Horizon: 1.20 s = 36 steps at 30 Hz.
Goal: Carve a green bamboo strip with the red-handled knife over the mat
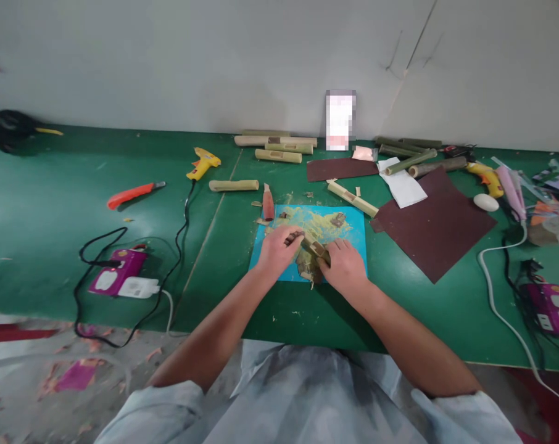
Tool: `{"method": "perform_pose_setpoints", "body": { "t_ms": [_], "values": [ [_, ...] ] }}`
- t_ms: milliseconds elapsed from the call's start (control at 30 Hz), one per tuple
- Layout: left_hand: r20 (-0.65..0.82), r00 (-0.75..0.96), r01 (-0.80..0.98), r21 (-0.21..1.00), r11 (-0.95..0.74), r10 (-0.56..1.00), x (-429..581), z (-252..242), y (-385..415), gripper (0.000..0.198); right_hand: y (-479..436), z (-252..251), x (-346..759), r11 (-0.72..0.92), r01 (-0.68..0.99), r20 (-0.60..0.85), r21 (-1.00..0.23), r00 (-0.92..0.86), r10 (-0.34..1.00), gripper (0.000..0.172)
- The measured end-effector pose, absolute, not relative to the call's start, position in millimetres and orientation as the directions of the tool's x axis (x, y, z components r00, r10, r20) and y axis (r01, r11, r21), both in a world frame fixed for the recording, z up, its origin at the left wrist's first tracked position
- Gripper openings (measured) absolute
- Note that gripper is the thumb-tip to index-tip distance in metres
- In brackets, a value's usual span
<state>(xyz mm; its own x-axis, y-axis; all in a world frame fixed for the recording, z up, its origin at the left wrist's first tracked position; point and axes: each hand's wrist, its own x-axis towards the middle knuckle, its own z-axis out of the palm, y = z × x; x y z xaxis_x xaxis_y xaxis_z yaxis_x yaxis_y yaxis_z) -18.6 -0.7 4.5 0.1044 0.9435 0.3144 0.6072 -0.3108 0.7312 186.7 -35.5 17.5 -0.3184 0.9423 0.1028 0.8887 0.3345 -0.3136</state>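
Over a blue mat (pixel 358 240) strewn with yellowish dust, my right hand (pixel 347 265) grips a short bamboo tube (pixel 314 246) with a rectangular notch cut in its upper side. My left hand (pixel 276 250) is closed, pinching a small dark brown folded piece (pixel 294 237) that resembles sandpaper, close to the tube's far end. Beneath the tube lies a crumpled brownish scrap (pixel 308 268). Another scrap (pixel 338 219) sits farther back on the mat. A knife with a reddish handle (pixel 268 205) rests at the mat's back left corner.
Notched bamboo tubes (pixel 289 148) lie along the wall, and another (pixel 352 198) is behind the mat. Brown sheets (pixel 437 225) are on the right. A yellow glue gun (pixel 203 163), a red cutter (pixel 134 195) and a purple power strip (pixel 122 271) with cords occupy the left.
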Motion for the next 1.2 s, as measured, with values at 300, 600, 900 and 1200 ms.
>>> {"method": "perform_pose_setpoints", "body": {
  "t_ms": [300,600,900,1200],
  "values": [
    [0.335,0.166,0.727,0.594,-0.344,0.928,-23.4,-1.7,-0.7,0.014,-35.2,18.1,186.7,0.332,0.89,0.092,-0.314,-0.319,0.943,0.012],
    [0.24,0.15,0.692,0.667,-0.275,0.959,-23.8,-8.6,-2.4,0.016,-34.6,19.2,186.6,0.319,0.889,0.081,-0.329,-0.31,0.947,0.012],
    [0.338,0.194,0.668,0.642,-0.376,0.921,-21.7,-7.2,0.3,0.017,-34.5,23.3,186.5,0.309,0.892,0.04,-0.332,-0.313,0.949,0.015],
    [0.325,0.158,0.649,0.677,-0.346,0.932,-20.3,-5.9,-0.7,0.014,-35.0,21.8,187.0,0.307,0.889,0.057,-0.341,-0.306,0.95,0.015]
  ]
}}
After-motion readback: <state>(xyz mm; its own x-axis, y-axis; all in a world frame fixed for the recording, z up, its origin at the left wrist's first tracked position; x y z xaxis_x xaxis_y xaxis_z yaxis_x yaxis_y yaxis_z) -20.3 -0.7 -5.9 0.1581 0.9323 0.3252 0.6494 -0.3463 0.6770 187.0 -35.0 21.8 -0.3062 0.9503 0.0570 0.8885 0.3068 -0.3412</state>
